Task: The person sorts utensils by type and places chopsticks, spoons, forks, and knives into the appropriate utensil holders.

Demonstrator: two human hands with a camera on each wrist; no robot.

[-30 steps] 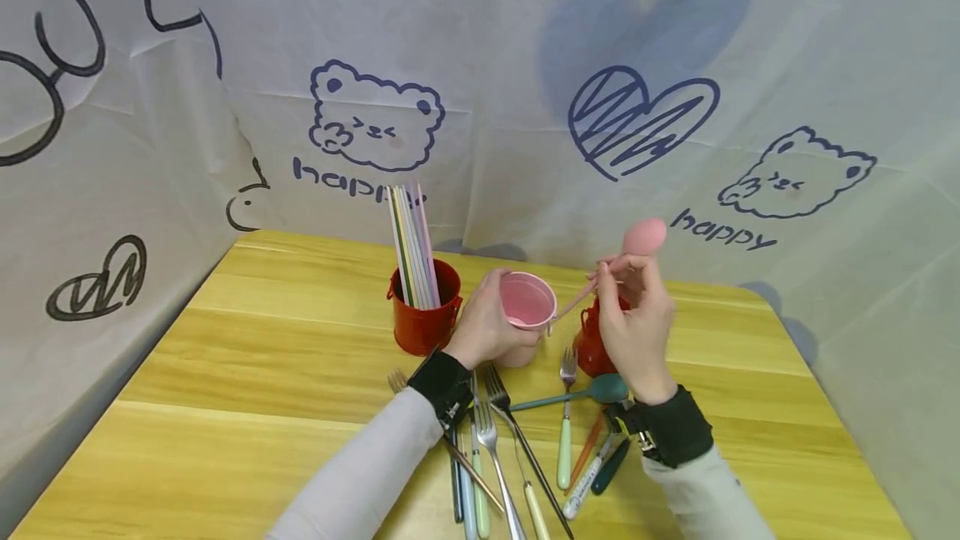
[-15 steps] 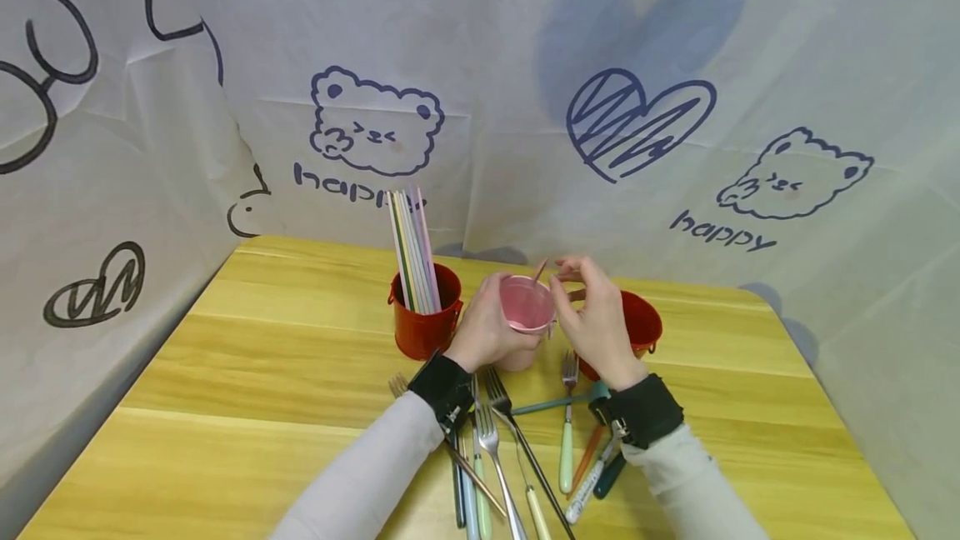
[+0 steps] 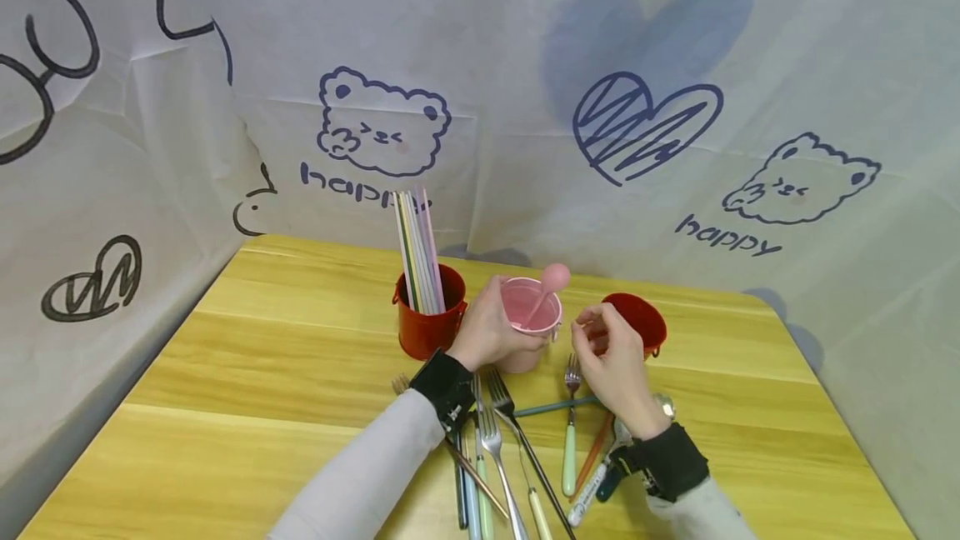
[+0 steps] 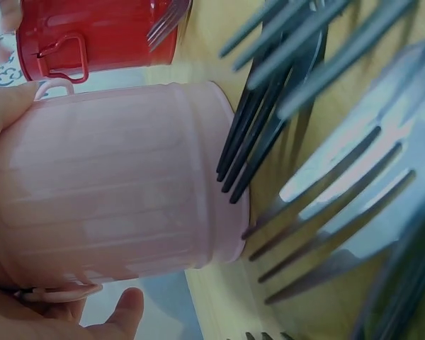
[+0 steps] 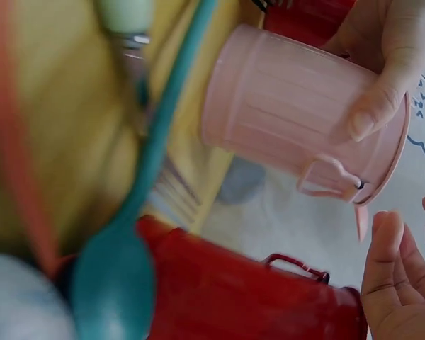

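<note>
head view alone looks into pink bucket (image 3: 516, 300).

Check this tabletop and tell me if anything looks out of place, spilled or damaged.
The white marker-like stick looks out of place lying among eating utensils. Several of those also lie loosely crossed in front of the pink bucket, an untidy jumble. No spill or damage shows.

Apparently a screened-off tabletop booth — creased white cloth-like sheets (image 3: 517, 40), drawn with dark-blue cartoon bears (image 3: 384, 125) and a hatched heart (image 3: 648, 127), close in a yellow wood-grain table (image 3: 300, 332) at back and sides; the room beyond cannot be told.
</note>
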